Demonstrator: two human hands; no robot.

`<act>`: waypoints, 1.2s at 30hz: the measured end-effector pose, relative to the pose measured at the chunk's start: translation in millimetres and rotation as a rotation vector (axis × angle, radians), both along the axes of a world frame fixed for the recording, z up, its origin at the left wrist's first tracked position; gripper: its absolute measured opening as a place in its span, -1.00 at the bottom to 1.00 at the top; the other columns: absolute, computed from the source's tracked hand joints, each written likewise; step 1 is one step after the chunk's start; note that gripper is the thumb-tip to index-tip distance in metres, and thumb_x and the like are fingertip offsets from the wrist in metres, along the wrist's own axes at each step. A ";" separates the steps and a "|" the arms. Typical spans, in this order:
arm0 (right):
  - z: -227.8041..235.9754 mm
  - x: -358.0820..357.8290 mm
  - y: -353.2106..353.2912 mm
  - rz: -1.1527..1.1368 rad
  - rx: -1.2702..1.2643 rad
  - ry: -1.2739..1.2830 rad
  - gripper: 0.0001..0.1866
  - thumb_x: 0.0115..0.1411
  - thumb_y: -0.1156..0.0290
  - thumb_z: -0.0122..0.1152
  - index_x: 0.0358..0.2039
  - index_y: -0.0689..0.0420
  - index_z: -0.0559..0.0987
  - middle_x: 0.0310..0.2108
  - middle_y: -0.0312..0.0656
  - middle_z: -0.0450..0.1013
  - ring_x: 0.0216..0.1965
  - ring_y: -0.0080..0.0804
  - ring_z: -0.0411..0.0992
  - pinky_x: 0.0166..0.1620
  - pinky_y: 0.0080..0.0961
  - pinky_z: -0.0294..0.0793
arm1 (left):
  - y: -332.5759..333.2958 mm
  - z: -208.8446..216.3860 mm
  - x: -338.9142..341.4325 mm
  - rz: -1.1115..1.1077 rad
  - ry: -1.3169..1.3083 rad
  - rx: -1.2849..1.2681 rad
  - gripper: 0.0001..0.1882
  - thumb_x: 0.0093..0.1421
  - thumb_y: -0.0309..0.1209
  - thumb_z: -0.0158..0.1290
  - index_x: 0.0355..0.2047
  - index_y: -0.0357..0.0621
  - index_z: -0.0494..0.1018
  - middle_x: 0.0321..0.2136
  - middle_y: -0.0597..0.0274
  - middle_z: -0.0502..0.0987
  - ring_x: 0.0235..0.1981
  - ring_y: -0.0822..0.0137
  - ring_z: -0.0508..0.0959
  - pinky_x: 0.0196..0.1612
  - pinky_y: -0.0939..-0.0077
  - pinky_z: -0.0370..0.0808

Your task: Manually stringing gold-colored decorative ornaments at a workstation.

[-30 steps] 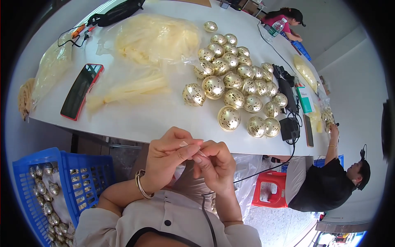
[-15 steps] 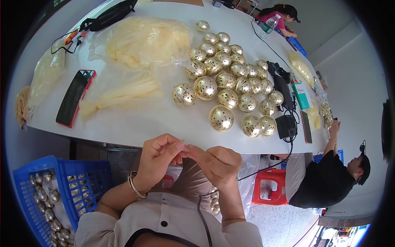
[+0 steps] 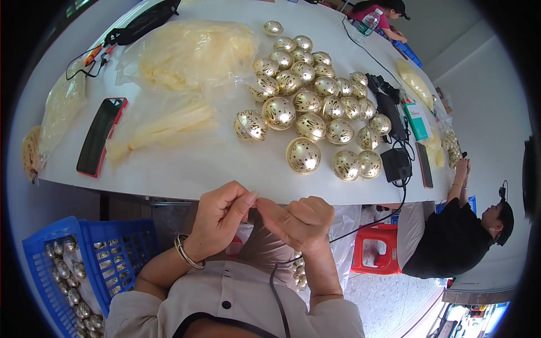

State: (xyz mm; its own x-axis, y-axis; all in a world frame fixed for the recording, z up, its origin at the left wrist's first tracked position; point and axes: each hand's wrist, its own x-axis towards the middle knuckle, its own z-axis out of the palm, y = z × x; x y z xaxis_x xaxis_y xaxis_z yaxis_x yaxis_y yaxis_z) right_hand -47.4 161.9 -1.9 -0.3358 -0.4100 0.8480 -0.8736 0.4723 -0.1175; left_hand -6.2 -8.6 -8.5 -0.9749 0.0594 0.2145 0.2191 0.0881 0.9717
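My left hand (image 3: 220, 218) and my right hand (image 3: 301, 221) meet in front of the table's near edge, thumbs and fingertips pinched close together. Both are closed; whatever lies between the fingertips is hidden or too small to name. Beyond them on the white table (image 3: 186, 181) is a spread of shiny pale-gold ball ornaments (image 3: 279, 113) with dark patterns. The nearest ball (image 3: 303, 156) stands a little past my right hand. Left of the balls lies a bundle of pale yellow ribbon-like strips (image 3: 163, 130), partly under clear plastic.
A large plastic bag (image 3: 194, 56) of yellowish material, a red-edged phone (image 3: 101, 137) and a black pouch (image 3: 147, 23) lie on the left. At right are a black power adapter (image 3: 397, 164) with cables and a bottle (image 3: 369, 23). Below left, a blue crate (image 3: 118, 253) holds more balls. A co-worker (image 3: 451, 245) sits right.
The view has shifted slightly, so the balls and the table edge sit a little higher. My hands stay pinched together, with the fingers moved only slightly.
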 end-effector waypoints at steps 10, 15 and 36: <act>7.6 -0.8 -0.6 0.076 -0.039 -0.254 -0.64 -0.30 0.27 0.45 -0.41 0.07 0.64 -0.66 -0.39 0.26 -0.68 -0.57 0.27 -0.65 -0.62 0.23 | -4.5 1.1 -2.5 -0.158 -0.330 0.412 -0.85 0.24 -0.47 -0.03 -0.47 -0.26 0.35 -0.65 0.31 0.41 -0.68 0.59 0.34 -0.63 0.75 0.31; -5.6 -7.7 -4.5 0.167 -0.057 -0.218 -0.53 -0.29 0.16 0.44 -0.32 0.10 0.60 -0.48 -0.28 0.46 -0.56 -0.46 0.42 -0.56 -0.62 0.38 | -5.2 -8.7 -0.9 -0.100 -0.033 0.178 -0.86 0.25 -0.47 -0.04 -0.43 -0.28 0.40 -0.64 0.30 0.43 -0.66 0.58 0.36 -0.61 0.68 0.30; -8.1 -8.5 -2.3 0.548 -0.414 -1.171 -0.76 -0.07 0.67 0.32 -0.31 0.27 0.59 -0.44 -0.19 0.48 -0.41 -0.52 0.47 -0.38 -0.65 0.47 | -2.7 -4.0 -5.4 0.110 0.285 -0.294 -0.86 0.16 -0.52 -0.01 -0.54 -0.24 0.33 -0.69 0.13 0.34 -0.72 0.21 0.35 -0.64 0.45 0.27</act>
